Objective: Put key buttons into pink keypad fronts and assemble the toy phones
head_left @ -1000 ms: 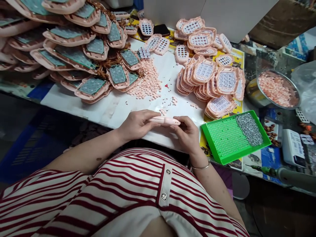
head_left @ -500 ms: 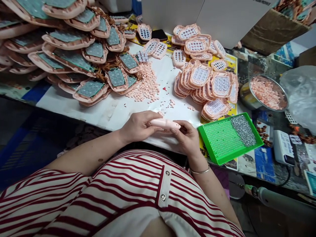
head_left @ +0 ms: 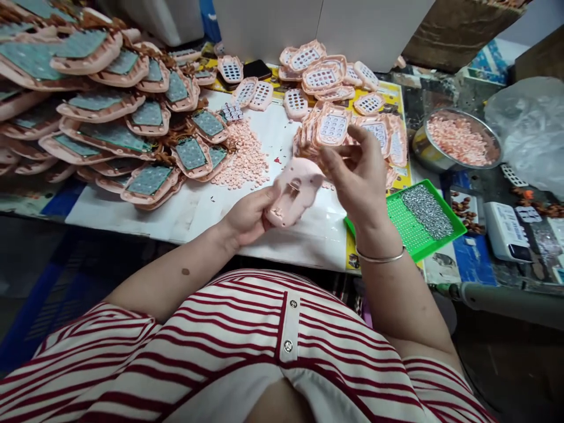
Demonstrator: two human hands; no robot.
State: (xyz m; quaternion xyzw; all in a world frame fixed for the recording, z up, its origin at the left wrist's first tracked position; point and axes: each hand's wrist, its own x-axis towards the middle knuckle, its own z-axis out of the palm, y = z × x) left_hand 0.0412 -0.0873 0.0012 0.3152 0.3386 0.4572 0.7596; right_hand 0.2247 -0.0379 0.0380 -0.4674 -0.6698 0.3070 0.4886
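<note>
My left hand [head_left: 250, 216] grips a pale pink plastic casing [head_left: 304, 175] by its lower left edge. The casing is tilted, showing a recessed battery-like compartment and small holes. My right hand [head_left: 363, 183], a metal bangle at its wrist, is raised to the right of the casing with thumb and fingers apart. Nothing shows between those fingers. Just beyond them stands a stack of pink keypad shells [head_left: 333, 126] with buttons set in, partly hidden by the right hand. A heap of small pink buttons [head_left: 247, 155] lies past the left hand on the white work surface [head_left: 194, 214].
Many pink half-shells with green circuit boards [head_left: 147, 179] are piled at the left. On the right are a green tray [head_left: 405, 226] with metal screws, a metal bowl [head_left: 496, 155] of pink pieces and a white device [head_left: 506, 232]. A grey panel [head_left: 352, 35] stands behind.
The casing has turned from edge-on to show its broad face, now held by the left hand alone. My right hand has let go and moved up and right. The view has shifted slightly.
</note>
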